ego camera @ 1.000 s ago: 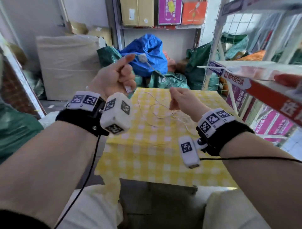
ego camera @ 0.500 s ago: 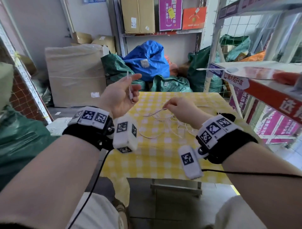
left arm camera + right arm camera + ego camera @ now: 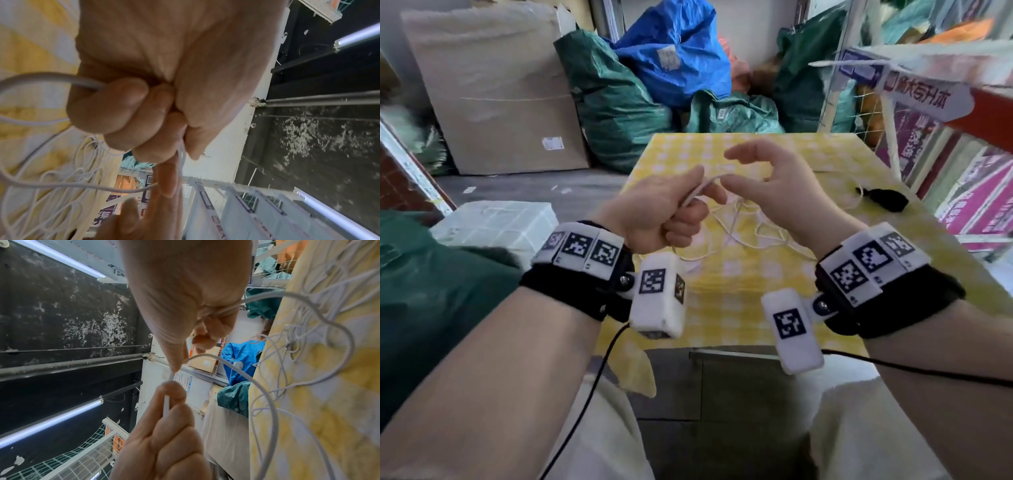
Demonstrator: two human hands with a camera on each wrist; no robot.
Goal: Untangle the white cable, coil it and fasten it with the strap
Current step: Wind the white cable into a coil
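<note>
the left hand (image 3: 661, 219) grips one end of the white cable (image 3: 736, 233); the right hand (image 3: 774, 185) pinches it alongside. most lies tangled on the bench (image 3: 722, 308), uncoiled, strap (image 3: 887, 200) unused.

Smooth white cable (image 3: 726, 219), checked cloth (image 3: 739, 284)

white cable (image 3: 736, 219) tangle partly behind both hands, its end buried in left hand (image 3: 657, 212)
</note>
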